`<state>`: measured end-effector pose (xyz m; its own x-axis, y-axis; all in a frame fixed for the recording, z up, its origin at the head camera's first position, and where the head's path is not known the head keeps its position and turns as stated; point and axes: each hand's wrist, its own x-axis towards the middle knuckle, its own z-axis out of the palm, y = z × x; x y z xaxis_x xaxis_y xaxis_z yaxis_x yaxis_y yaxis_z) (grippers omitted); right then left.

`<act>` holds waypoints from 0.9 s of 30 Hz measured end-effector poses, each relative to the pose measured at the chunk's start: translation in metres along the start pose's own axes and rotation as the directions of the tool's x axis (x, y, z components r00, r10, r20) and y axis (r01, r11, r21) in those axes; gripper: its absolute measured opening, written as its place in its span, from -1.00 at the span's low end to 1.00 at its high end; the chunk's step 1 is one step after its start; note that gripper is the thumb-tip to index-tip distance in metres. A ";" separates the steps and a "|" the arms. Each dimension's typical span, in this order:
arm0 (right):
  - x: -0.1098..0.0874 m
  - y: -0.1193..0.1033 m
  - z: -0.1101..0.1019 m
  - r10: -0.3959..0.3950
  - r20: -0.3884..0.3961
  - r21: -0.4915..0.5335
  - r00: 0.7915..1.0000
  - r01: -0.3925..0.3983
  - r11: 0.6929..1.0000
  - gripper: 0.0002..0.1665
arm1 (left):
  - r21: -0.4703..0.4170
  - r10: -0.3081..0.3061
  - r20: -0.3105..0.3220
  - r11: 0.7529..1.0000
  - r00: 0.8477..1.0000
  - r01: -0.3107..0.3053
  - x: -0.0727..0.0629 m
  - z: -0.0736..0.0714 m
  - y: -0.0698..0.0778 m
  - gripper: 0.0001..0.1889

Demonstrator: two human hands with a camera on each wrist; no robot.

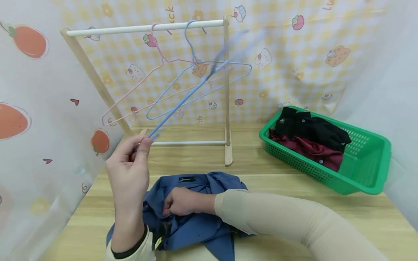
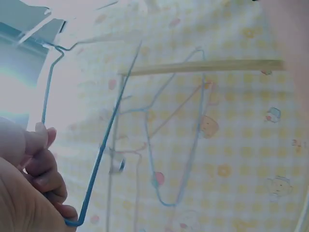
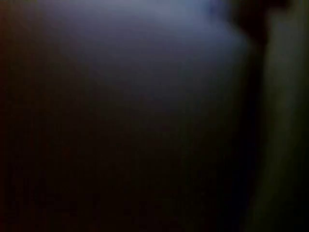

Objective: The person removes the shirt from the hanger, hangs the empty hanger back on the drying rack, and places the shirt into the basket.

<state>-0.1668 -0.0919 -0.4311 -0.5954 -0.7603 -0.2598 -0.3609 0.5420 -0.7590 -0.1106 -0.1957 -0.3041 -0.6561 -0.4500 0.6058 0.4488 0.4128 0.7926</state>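
My left hand (image 1: pixel 132 172) grips one end of a blue clothes hanger (image 1: pixel 183 99), raised above the table; the hanger's far end is blurred. In the left wrist view, the curled fingers (image 2: pixel 46 169) of that hand wrap round the hanger's wire (image 2: pixel 104 145). A dark blue shirt (image 1: pixel 202 232) lies bunched on the table, its collar label facing up. On the shirt, my right hand (image 1: pixel 184 201) pinches the fabric near its opening, fingers curled down and fingertips partly hidden. The right wrist view is dark and blurred.
Behind the shirt stands a clothes rack (image 1: pixel 226 101) with a pink hanger (image 1: pixel 134 87) and another blue hanger (image 1: pixel 171 85) on its top bar. To the right, a green basket (image 1: pixel 369 159) holds black (image 1: pixel 310 128) and maroon clothes (image 1: pixel 313 150). A patterned cloth (image 1: pixel 277 83) hangs behind.
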 end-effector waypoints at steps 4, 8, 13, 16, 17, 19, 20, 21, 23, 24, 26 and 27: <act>-0.011 -0.001 -0.016 0.005 -0.043 0.131 0.999 0.001 0.991 -0.79 | 0.035 -0.021 -0.009 0.999 1.000 0.021 -0.002 -0.005 -0.002 -0.86; -0.022 0.010 -0.050 0.031 -0.211 0.257 0.977 0.025 0.966 -0.84 | 0.054 -0.031 0.022 0.998 0.999 0.030 -0.002 -0.011 -0.002 -0.86; -0.032 0.035 -0.106 0.142 -0.557 0.330 0.818 0.061 0.942 -0.80 | 0.116 -0.056 0.007 0.992 0.998 0.055 0.000 -0.020 -0.003 -0.87; -0.038 0.050 -0.139 0.241 -0.737 0.374 0.632 0.084 0.923 -0.75 | 0.155 -0.053 -0.016 0.986 0.998 0.055 0.004 -0.027 -0.007 -0.86; -0.040 0.055 -0.149 0.270 -0.772 0.392 0.576 0.098 0.915 -0.73 | 0.159 -0.051 -0.024 0.986 0.998 0.054 0.006 -0.030 -0.008 -0.86; -0.044 0.065 -0.167 0.310 -0.818 0.419 0.485 0.131 0.899 -0.65 | 0.167 -0.042 -0.048 0.985 0.998 0.050 0.010 -0.038 -0.011 -0.85; -0.045 0.069 -0.175 0.314 -0.833 0.423 0.456 0.159 0.892 -0.61 | 0.168 -0.044 -0.066 0.984 0.997 0.054 0.012 -0.042 -0.012 -0.84; -0.046 0.074 -0.182 0.298 -0.852 0.404 0.430 0.180 0.897 -0.57 | 0.169 -0.046 -0.088 0.984 0.995 0.060 0.015 -0.046 -0.013 -0.84; -0.047 0.083 -0.196 0.234 -0.878 0.343 0.417 0.207 0.916 -0.50 | 0.179 -0.050 -0.133 0.981 0.990 0.073 0.020 -0.055 -0.014 -0.84; -0.047 0.086 -0.202 0.186 -0.887 0.299 0.423 0.219 0.929 -0.46 | 0.191 -0.049 -0.157 0.978 0.986 0.079 0.023 -0.060 -0.015 -0.85; -0.048 0.091 -0.212 0.095 -0.888 0.220 0.451 0.234 0.947 -0.39 | 0.217 -0.048 -0.203 0.972 0.978 0.093 0.029 -0.068 -0.015 -0.85; -0.048 0.092 -0.217 0.062 -0.879 0.190 0.472 0.227 0.955 -0.36 | 0.224 -0.057 -0.228 0.968 0.972 0.109 0.032 -0.072 -0.014 -0.85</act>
<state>-0.3271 0.0722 -0.3588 -0.9348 -0.0103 0.3549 -0.3437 0.2769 -0.8973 -0.0943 -0.2733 -0.2908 -0.5252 -0.6412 0.5595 0.2272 0.5279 0.8183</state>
